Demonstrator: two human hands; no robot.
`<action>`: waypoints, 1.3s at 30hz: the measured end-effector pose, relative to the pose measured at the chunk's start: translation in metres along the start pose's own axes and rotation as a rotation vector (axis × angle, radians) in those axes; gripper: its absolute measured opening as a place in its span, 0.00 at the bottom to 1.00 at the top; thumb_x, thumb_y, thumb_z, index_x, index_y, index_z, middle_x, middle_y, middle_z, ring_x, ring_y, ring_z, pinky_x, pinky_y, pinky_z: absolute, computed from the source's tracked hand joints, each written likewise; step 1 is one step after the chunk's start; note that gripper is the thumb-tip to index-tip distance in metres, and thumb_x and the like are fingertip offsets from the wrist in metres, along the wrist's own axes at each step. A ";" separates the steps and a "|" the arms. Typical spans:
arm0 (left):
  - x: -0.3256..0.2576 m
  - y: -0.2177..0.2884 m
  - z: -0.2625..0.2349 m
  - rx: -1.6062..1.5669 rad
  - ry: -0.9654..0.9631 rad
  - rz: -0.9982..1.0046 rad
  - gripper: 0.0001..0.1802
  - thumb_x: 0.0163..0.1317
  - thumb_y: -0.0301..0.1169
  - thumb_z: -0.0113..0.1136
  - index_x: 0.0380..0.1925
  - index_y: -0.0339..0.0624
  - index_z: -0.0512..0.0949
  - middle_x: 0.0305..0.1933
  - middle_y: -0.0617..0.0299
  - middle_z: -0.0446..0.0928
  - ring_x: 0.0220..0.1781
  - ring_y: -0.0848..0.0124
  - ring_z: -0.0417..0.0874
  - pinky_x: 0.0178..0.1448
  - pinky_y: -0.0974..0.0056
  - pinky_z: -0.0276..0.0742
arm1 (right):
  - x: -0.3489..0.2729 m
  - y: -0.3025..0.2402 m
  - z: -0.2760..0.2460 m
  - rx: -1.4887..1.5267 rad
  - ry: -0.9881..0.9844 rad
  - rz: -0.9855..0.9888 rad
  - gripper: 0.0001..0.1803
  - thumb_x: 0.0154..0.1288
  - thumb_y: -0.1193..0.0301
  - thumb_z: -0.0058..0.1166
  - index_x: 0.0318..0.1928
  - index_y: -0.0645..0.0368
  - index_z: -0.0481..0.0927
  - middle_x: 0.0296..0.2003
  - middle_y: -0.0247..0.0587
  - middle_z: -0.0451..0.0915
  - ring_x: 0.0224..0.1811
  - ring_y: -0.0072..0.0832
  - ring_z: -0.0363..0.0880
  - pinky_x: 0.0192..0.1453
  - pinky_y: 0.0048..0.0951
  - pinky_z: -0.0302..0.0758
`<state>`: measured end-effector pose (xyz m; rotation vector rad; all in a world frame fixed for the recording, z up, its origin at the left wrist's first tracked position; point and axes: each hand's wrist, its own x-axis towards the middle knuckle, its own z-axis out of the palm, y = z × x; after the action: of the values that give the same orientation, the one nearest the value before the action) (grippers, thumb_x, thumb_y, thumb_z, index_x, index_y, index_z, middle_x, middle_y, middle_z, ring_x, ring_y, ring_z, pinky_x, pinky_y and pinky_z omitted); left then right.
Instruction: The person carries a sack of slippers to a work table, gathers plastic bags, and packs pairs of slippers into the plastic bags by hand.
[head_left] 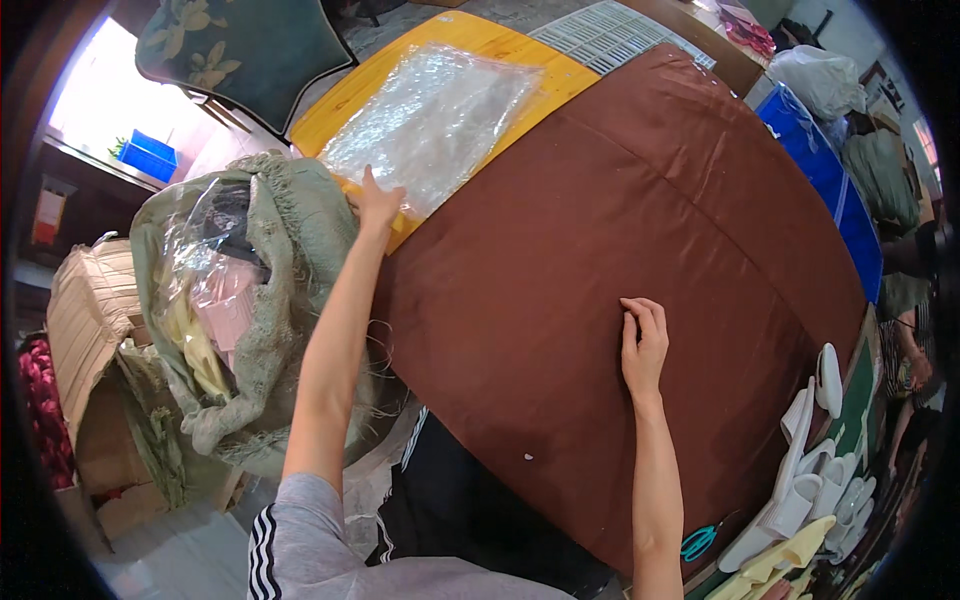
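My left hand (378, 203) reaches out to the far left, at the near corner of a stack of clear plastic bags (435, 115). Its fingers are spread and touch the edge of the plastic. The bags lie flat on a yellow wooden tabletop (330, 85). Over the brown cloth (530, 290) that covers the large table, my right hand (645, 345) rests with loosely bent fingers, thumb apart, and nothing shows in it. A tiny white scrap (528, 457) lies on the cloth nearer to me.
Left of the table stands an open woven sack (290, 225) holding plastic-wrapped pink, yellow and black goods. Teal-handled scissors (700, 542) lie by my right forearm. White slippers (800, 500) line the right edge, near another person's arm (915, 355). A floral-backed chair (235, 50) stands at far left.
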<state>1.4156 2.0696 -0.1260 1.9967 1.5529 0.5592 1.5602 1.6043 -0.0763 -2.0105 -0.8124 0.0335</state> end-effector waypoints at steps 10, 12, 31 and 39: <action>-0.101 0.066 -0.050 -0.093 -0.040 0.643 0.18 0.60 0.41 0.55 0.45 0.42 0.82 0.55 0.49 0.77 0.60 0.51 0.73 0.64 0.50 0.68 | -0.004 0.005 -0.005 -0.087 -0.052 -0.069 0.10 0.70 0.77 0.46 0.46 0.62 0.80 0.48 0.44 0.75 0.53 0.38 0.75 0.57 0.36 0.71; -0.140 0.078 -0.097 -0.189 0.061 0.754 0.17 0.58 0.33 0.59 0.47 0.40 0.79 0.56 0.50 0.74 0.63 0.52 0.69 0.66 0.52 0.65 | -0.005 0.007 -0.020 -0.093 -0.114 0.012 0.11 0.71 0.75 0.46 0.49 0.62 0.79 0.51 0.43 0.73 0.54 0.36 0.74 0.58 0.35 0.72; -0.321 -0.149 -0.281 0.460 -0.247 0.188 0.33 0.48 0.47 0.70 0.42 0.34 0.68 0.44 0.43 0.77 0.44 0.45 0.82 0.47 0.46 0.78 | -0.234 -0.203 0.001 0.201 -0.499 -0.132 0.14 0.63 0.78 0.53 0.49 0.60 0.79 0.52 0.48 0.74 0.54 0.46 0.76 0.57 0.38 0.75; -0.331 -0.146 -0.290 0.610 0.053 0.637 0.20 0.44 0.35 0.66 0.38 0.40 0.76 0.40 0.51 0.75 0.52 0.54 0.73 0.68 0.42 0.58 | -0.210 -0.317 0.120 0.301 -0.549 -0.435 0.20 0.66 0.74 0.53 0.58 0.49 0.77 0.66 0.62 0.59 0.63 0.56 0.66 0.64 0.43 0.68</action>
<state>1.0448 1.8234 0.0039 3.0003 1.1739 0.3913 1.1884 1.6870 0.0418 -1.5153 -1.4830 0.4458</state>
